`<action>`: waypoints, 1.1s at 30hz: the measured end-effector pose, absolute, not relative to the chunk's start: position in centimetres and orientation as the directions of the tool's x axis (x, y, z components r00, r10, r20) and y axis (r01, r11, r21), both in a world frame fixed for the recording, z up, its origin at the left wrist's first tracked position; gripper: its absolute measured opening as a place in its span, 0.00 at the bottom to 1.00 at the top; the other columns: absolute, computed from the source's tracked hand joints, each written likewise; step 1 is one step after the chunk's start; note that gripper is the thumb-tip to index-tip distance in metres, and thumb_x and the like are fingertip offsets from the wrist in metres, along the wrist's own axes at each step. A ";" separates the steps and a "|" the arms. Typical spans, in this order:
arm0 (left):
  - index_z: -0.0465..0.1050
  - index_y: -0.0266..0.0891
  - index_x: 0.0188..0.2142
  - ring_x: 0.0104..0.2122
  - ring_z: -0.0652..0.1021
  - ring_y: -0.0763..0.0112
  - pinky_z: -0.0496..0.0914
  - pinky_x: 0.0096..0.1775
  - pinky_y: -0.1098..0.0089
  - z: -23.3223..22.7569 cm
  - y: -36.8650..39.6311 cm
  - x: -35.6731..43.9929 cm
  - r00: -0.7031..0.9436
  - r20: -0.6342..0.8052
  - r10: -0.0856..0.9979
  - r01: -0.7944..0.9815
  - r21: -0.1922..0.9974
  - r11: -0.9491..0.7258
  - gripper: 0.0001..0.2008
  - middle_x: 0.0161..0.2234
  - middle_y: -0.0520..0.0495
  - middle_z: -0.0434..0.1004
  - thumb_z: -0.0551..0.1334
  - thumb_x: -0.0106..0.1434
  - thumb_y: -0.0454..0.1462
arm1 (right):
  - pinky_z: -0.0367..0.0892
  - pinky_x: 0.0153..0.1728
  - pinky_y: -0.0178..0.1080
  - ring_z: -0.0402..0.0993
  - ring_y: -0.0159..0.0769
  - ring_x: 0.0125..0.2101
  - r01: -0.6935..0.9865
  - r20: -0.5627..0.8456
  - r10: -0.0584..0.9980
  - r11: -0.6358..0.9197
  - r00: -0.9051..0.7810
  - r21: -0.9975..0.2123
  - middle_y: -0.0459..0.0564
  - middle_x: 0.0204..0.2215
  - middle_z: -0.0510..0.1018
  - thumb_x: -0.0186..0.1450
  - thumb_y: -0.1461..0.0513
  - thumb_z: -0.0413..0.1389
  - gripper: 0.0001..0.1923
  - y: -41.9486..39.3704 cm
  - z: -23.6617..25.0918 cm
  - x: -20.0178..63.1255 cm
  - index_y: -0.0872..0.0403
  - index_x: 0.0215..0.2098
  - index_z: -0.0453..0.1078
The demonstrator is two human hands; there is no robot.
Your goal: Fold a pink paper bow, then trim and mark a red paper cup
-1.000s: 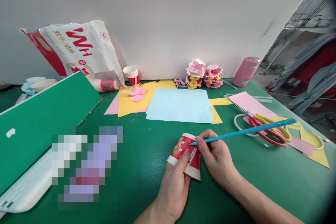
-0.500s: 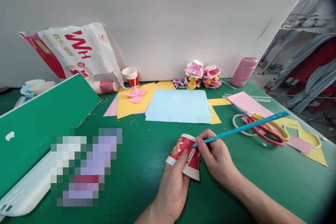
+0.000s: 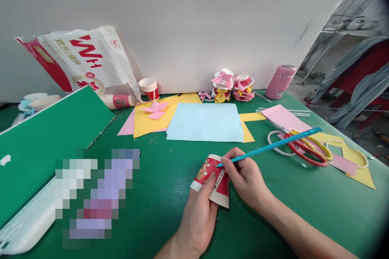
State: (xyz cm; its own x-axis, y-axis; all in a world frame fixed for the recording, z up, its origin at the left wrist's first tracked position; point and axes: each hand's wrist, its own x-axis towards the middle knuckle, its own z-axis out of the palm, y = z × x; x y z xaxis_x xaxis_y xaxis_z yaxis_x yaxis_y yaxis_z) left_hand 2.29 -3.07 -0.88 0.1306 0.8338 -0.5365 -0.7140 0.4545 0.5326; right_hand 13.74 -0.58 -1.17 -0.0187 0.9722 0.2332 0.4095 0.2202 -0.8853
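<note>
My left hand (image 3: pixel 197 214) grips a red and white paper cup (image 3: pixel 209 174) that lies on its side on the green table (image 3: pixel 170 178). My right hand (image 3: pixel 246 178) pinches a long blue pen (image 3: pixel 273 145), whose tip touches the cup's upper side. The pen's far end points up and to the right, over the scissors.
Red and yellow scissors (image 3: pixel 306 147) lie to the right on pink and yellow paper. Light blue paper (image 3: pixel 203 121) and yellow paper (image 3: pixel 152 119) lie further back. Decorated cups (image 3: pixel 232 85), a pink bottle (image 3: pixel 279 81), a white bag (image 3: pixel 85 62) and a green board (image 3: pixel 45 137) surround them.
The view has shifted slightly to the left and down. The pen tip stays on the cup and has edged a little to the left; both hands keep their hold.
</note>
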 end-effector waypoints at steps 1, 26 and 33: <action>0.72 0.37 0.44 0.43 0.77 0.65 0.72 0.42 0.70 -0.9 -3.1 2.3 0.123 -0.547 0.828 -0.716 0.528 0.455 0.13 0.40 0.43 0.79 0.62 0.58 0.33 | 0.55 0.18 0.31 0.59 0.28 0.17 0.419 0.235 0.972 0.223 -0.023 -0.880 0.41 0.18 0.62 0.65 0.60 0.46 0.11 -0.6 -1.2 13.8 0.53 0.25 0.59; 0.70 0.37 0.47 0.49 0.73 0.61 0.69 0.47 0.67 -0.6 -3.2 2.2 0.151 -0.516 0.843 -0.699 0.547 0.460 0.16 0.43 0.43 0.78 0.62 0.58 0.33 | 0.57 0.19 0.31 0.61 0.29 0.18 0.423 0.231 0.972 0.226 -0.040 -0.877 0.43 0.19 0.65 0.66 0.60 0.46 0.11 -0.5 -1.1 13.8 0.53 0.25 0.59; 0.72 0.36 0.44 0.45 0.76 0.62 0.72 0.42 0.70 -0.7 -3.2 2.2 0.108 -0.562 0.820 -0.678 0.562 0.474 0.13 0.41 0.42 0.79 0.62 0.58 0.33 | 0.57 0.19 0.32 0.59 0.29 0.18 0.445 0.212 0.976 0.207 -0.039 -0.871 0.41 0.17 0.62 0.65 0.61 0.45 0.11 -0.7 -1.0 14.2 0.52 0.25 0.57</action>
State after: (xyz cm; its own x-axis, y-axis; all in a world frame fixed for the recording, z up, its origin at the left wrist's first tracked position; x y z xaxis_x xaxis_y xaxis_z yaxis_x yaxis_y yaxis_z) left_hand 2.23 -3.17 -0.69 0.1077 0.8201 -0.5620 -0.6778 0.4741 0.5620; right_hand 14.20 -0.66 -1.02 -0.0393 0.9764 0.2123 0.4451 0.2074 -0.8711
